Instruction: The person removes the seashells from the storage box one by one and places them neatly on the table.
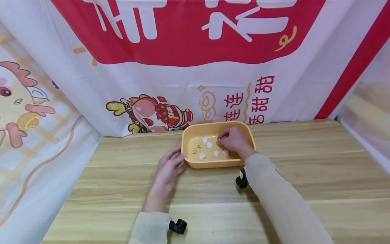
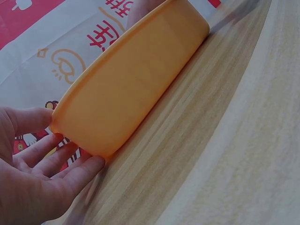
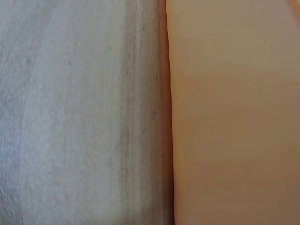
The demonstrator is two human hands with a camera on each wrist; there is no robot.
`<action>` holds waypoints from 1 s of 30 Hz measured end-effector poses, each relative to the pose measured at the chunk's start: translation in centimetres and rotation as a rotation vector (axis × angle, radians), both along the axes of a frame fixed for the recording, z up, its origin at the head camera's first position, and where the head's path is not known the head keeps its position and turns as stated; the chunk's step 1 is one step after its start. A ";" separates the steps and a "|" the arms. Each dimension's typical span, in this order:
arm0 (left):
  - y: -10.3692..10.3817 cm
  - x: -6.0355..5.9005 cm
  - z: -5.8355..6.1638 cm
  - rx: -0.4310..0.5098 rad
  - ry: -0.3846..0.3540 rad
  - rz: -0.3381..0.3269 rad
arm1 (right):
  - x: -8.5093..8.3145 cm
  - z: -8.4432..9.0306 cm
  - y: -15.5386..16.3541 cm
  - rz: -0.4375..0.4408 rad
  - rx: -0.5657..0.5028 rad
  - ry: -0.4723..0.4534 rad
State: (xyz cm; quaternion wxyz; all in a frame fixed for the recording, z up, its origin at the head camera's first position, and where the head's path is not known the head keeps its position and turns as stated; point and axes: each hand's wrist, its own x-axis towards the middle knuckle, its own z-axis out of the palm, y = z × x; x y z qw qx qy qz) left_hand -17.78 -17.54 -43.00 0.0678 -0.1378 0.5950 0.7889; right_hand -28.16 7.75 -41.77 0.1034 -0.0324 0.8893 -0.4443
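Observation:
A yellow plastic basin [image 1: 219, 164] stands on the table, with several small white, rounded, shell-like pieces [image 1: 209, 144] and two small greyish ones [image 1: 194, 151] spread over its floor. At its left end, my left hand [image 1: 170, 166] rests against the wall, thumb at the near rim corner and fingers [image 2: 79, 171] stretched along the lower side. My right hand [image 1: 234, 139] reaches inside over the right half, its fingers bent down close to the floor; I cannot tell whether a piece is between them. The right wrist view shows only the basin's outer wall [image 3: 234, 112] and the tabletop.
The wood-grain table [image 1: 122, 189] ends at the back against a hanging white and red printed cloth [image 1: 189, 51], close behind the basin. More printed cloth [image 1: 39, 152] hangs on the left. Black wrist-camera mounts [image 1: 241, 180] sit at both sleeves.

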 end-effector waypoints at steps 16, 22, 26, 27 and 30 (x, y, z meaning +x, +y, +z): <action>0.0 -0.1 0.1 -0.010 -0.008 0.012 | -0.1 0.4 -0.1 -0.028 -0.096 -0.072; 0.1 0.1 0.0 -0.030 -0.004 0.013 | 0.0 0.6 -0.2 -0.041 -0.160 -0.071; 0.2 0.2 -0.2 -0.037 0.012 0.013 | 0.1 0.9 -0.3 -0.060 -0.247 -0.098; 0.2 0.2 -0.2 -0.037 0.013 0.019 | 0.1 1.2 -0.3 -0.057 -0.268 -0.100; 0.2 0.2 -0.2 -0.039 0.014 0.028 | 0.2 1.8 -0.4 -0.050 -0.316 -0.101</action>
